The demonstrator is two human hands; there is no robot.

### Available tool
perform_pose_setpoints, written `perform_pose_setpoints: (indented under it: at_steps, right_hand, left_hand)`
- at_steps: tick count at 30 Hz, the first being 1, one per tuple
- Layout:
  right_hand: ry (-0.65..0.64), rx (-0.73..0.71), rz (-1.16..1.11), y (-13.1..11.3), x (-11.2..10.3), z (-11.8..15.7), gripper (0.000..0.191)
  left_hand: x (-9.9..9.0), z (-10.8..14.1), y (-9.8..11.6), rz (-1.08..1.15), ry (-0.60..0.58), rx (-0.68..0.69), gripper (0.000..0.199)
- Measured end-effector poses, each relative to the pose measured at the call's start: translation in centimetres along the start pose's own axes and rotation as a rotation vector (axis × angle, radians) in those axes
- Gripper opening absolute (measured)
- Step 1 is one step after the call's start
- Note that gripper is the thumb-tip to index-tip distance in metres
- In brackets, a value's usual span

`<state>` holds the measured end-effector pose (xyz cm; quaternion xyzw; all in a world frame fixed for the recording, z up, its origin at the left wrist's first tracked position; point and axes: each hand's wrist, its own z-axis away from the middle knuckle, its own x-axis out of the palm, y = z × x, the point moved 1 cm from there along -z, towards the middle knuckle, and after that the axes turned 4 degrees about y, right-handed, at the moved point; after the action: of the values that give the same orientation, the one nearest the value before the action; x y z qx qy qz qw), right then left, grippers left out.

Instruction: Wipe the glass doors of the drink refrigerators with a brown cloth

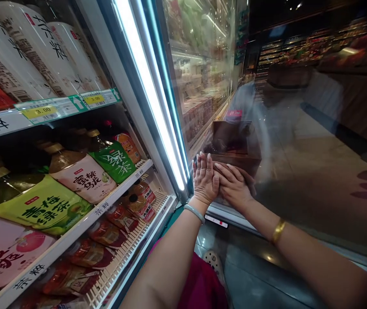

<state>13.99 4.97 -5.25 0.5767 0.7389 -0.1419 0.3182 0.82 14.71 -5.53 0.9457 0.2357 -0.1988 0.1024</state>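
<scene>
My left hand (205, 180), with a pale bangle at the wrist, lies flat against the glass door (286, 180) near its lower edge, fingers extended upward. Right beside it, my right hand (235, 189), a gold band on its wrist, also rests on the glass with fingers stretched up and to the left. Neither hand holds anything. A bright light strip (153, 90) runs down the cabinet frame just left of the hands. The glass carries reflections.
Shelves at the left hold a green tea bottle (115, 161), a peach-coloured label bottle (88, 178), a yellow-green bottle (44, 206) and white bottles (35, 47). A shoe (212, 259) stands on the floor (254, 274) below.
</scene>
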Motion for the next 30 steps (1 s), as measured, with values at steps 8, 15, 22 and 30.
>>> perform_pose_setpoints:
  at_steps: [8, 15, 22, 30]
  right_hand:
    - [-0.012, -0.254, 0.090, 2.1, -5.3, 5.5, 0.050]
    - [0.183, 0.062, 0.425, 4.3, -12.6, 5.6, 0.057]
    - [0.127, -0.095, 0.363, 4.3, -13.2, 10.1, 0.043]
    - [0.366, 0.285, 0.556, 5.9, -16.2, 12.1, 0.049]
  left_hand:
    - [0.9, 1.3, 2.1, 0.019, -0.123, 0.104, 0.070]
    - [2.8, -0.2, 8.2, 0.081, -0.099, 0.169, 0.075]
    - [3.8, -1.3, 11.6, 0.139, -0.022, 0.273, 0.083]
    - [5.2, -2.3, 16.5, 0.206, -0.006, 0.369, 0.082]
